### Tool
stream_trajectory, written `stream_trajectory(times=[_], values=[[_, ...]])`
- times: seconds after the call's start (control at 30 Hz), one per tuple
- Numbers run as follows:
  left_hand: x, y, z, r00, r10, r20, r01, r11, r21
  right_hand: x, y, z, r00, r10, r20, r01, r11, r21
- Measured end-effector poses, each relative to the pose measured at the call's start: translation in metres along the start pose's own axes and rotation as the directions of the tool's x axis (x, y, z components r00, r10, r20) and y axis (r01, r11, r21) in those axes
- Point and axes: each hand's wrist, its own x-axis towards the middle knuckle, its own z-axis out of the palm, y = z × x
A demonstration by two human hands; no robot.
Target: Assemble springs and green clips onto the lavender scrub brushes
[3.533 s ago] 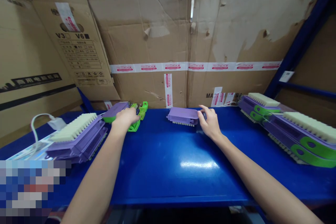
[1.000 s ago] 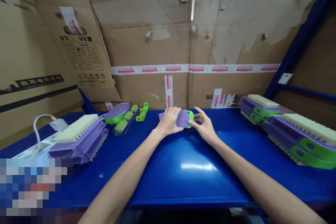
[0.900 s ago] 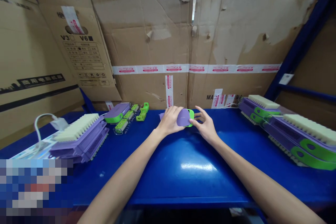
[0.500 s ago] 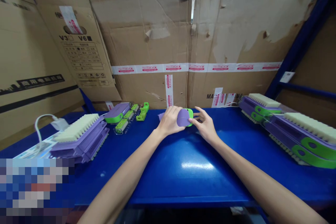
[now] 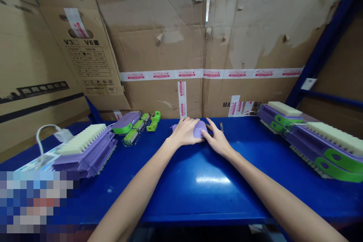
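Note:
Both my hands meet on a purple plastic brush body (image 5: 199, 129) lying on the blue table (image 5: 198, 181) near the back. My left hand (image 5: 183, 132) covers its left part, fingers curled over it. My right hand (image 5: 216, 140) presses on its right end with fingers laid over it. The green piece seen earlier is hidden under my hands. A small dark bit (image 5: 221, 126) lies just right of my right hand.
Stacked purple brushes with cream bristles (image 5: 85, 147) sit at the left beside a white cable (image 5: 45, 132). Purple and green parts with springs (image 5: 136, 124) lie at the back left. More purple-green brushes (image 5: 312, 140) line the right. Cardboard walls (image 5: 204, 45) stand behind.
My left hand brought a green piece from the back left pile to the purple brush body. Both hands then lowered the joined piece flat onto the table, hiding the green part.

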Motion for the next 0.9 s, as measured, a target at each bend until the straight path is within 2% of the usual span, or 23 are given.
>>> stream_trajectory(times=[0.1, 0.17, 0.33, 0.5, 0.67, 0.77, 0.83, 0.9], values=[[-0.001, -0.003, -0.008, 0.998, 0.009, 0.060, -0.008, 1.000, -0.021, 0.001, 0.001, -0.002, 0.992, -0.088, 0.089, 0.079, 0.992, 0.095], [-0.003, -0.007, -0.011, 0.999, 0.015, 0.050, -0.014, 1.000, -0.022, 0.003, 0.004, -0.003, 0.991, -0.086, 0.098, 0.071, 0.987, 0.146], [-0.010, -0.023, -0.015, 0.997, -0.061, -0.042, 0.062, 0.998, 0.031, 0.010, 0.014, -0.005, 0.999, 0.041, -0.006, -0.040, 0.990, 0.134], [-0.015, -0.037, -0.017, 0.989, -0.133, -0.064, 0.137, 0.989, 0.057, 0.014, 0.025, -0.008, 0.993, 0.074, -0.093, -0.064, 0.992, 0.111], [-0.021, -0.056, -0.023, 0.937, -0.319, -0.140, 0.339, 0.928, 0.157, 0.016, 0.031, -0.010, 0.986, 0.097, -0.137, -0.094, 0.995, 0.026], [-0.026, -0.065, -0.022, 0.922, -0.379, -0.074, 0.387, 0.906, 0.171, 0.017, 0.031, -0.013, 0.964, 0.044, -0.262, -0.070, 0.994, -0.088], [-0.028, -0.065, -0.019, 0.941, -0.337, -0.009, 0.335, 0.929, 0.158, 0.016, 0.028, -0.016, 0.939, -0.043, -0.340, -0.015, 0.986, -0.166], [-0.027, -0.060, -0.017, 0.964, -0.267, 0.012, 0.263, 0.956, 0.126, 0.014, 0.022, -0.018, 0.920, -0.137, -0.366, 0.054, 0.972, -0.229]])
